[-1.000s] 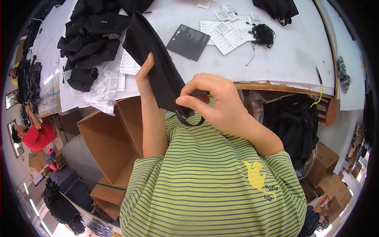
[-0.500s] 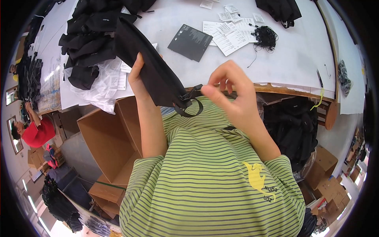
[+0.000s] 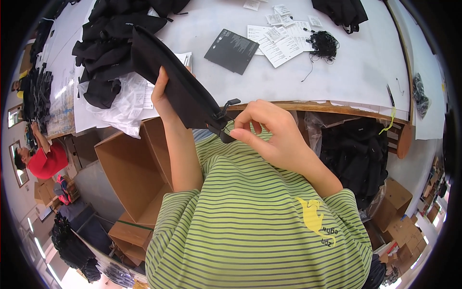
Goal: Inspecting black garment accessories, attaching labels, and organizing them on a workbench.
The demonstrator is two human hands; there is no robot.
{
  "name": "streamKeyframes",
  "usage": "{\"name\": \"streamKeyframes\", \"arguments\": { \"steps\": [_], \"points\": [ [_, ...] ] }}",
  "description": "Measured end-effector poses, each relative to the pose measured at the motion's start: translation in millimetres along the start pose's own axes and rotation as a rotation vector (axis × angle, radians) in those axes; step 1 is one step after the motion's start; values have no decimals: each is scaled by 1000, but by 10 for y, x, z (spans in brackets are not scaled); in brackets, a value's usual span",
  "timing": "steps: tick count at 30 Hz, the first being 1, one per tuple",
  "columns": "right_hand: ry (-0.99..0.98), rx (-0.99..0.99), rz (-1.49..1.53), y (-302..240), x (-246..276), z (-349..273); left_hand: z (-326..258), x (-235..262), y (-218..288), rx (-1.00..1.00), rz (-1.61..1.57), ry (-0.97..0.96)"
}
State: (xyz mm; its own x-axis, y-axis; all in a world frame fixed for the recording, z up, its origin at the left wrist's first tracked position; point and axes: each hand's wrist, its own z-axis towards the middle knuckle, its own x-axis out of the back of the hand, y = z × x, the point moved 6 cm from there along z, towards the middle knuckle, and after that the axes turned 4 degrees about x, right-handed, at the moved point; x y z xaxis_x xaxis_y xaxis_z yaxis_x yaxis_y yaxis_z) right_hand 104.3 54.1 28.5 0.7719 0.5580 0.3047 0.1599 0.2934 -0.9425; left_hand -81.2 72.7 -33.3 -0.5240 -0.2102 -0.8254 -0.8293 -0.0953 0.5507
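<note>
Left hand (image 3: 161, 98) grips the black pouch (image 3: 175, 84), held tilted above the table (image 3: 337, 77). Right hand (image 3: 269, 132) pinches the strap (image 3: 225, 136) at its lower end.

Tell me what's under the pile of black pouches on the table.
Crumpled clear plastic and white paper sheets stick out from under the pile of black pouches. Whatever lies beneath the pile's middle is covered.

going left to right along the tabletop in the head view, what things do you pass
Pile of black pouches → crumpled clear plastic bags → dark flat card → white paper tags → tangle of black cords.
</note>
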Motion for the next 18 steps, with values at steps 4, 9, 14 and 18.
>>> {"name": "streamKeyframes", "arguments": {
  "steps": [4, 9, 14, 18],
  "points": [
    [-38, -37, 57, 89, -29, -31, 10, 27, 7, -23, 9, -25],
    [49, -69, -58, 105, 82, 0, -12, 127, 75, -48, -3, 95],
    [401, 151, -256, -36, 232, -40, -50, 145, 104, -127, 234, 421],
    [260, 241, -700, -241, 67, 100, -75, -179, -182, 8, 135, 269]
  ]
}}
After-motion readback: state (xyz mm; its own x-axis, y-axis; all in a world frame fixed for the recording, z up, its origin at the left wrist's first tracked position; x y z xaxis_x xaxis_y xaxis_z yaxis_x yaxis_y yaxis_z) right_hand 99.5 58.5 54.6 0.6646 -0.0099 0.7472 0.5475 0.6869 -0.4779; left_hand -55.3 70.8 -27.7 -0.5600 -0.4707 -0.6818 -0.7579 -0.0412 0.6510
